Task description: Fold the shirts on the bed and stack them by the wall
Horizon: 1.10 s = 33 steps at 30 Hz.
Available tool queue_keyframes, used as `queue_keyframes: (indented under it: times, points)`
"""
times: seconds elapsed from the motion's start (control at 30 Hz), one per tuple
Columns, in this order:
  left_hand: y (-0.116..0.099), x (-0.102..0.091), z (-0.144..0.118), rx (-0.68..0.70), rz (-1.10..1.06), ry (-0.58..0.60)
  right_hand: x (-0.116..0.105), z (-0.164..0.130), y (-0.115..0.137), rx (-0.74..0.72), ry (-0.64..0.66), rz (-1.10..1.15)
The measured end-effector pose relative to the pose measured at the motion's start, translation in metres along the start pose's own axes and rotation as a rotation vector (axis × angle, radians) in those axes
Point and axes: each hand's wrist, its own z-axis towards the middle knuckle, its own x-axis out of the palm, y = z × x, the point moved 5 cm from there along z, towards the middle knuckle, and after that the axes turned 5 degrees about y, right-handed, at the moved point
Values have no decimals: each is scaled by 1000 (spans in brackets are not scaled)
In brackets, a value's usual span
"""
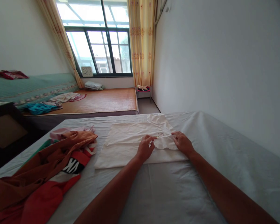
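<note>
A white T-shirt (pixel 126 140) lies spread flat on a bed covered with a grey sheet (pixel 168 193). My left hand (pixel 146 147) and my right hand (pixel 182 142) both rest on it near its right side. Between them they pinch a folded-over flap of the white cloth, probably a sleeve (pixel 164 142). A small printed mark on the shirt shows just above the flap.
A heap of clothes (pixel 49 168), rust-brown, red, pink and green, lies on the bed's left. Beyond is a second bed with a woven mat (pixel 107 99), a window with yellow curtains (pixel 142 40), a small stool (pixel 143 89), and a white wall on the right.
</note>
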Motion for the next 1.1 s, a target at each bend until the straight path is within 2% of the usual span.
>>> queue_keyframes:
  times: [0.07, 0.13, 0.23, 0.43, 0.57, 0.63, 0.7, 0.77, 0.87, 0.97, 1.1]
  points:
    - [-5, 4, -2, 77, 44, 73, -5, 0, -6, 107, -25, -49]
    - [-10, 10, -6, 144, 87, 169, -6, -2, -13, 223, 13, -72]
    - [-12, 16, -9, 187, 141, 261, -2, -5, -20, 291, 85, -33]
    - [-6, 18, -10, 146, 223, 282, 0, 1, -22, 209, -17, 156]
    - [-6, 18, -11, 107, 257, 321, -6, 5, -28, 224, -91, 119]
    - [-8, 18, -11, 102, 267, 316, -12, 5, -21, 148, -145, 53]
    - [-8, 17, -11, 97, 281, 283, -16, 4, -2, -6, -174, -7]
    - [-7, 18, -12, 84, 311, 272, -11, 0, 23, -174, -106, -34]
    - [-2, 23, -15, 65, 369, 339, 12, -7, 50, -320, 118, -62]
    - [1, 26, -17, 50, 392, 387, 31, -8, 45, -228, 270, -126]
    - [2, 24, -19, 45, 382, 388, 31, -3, 11, 22, 301, -187]
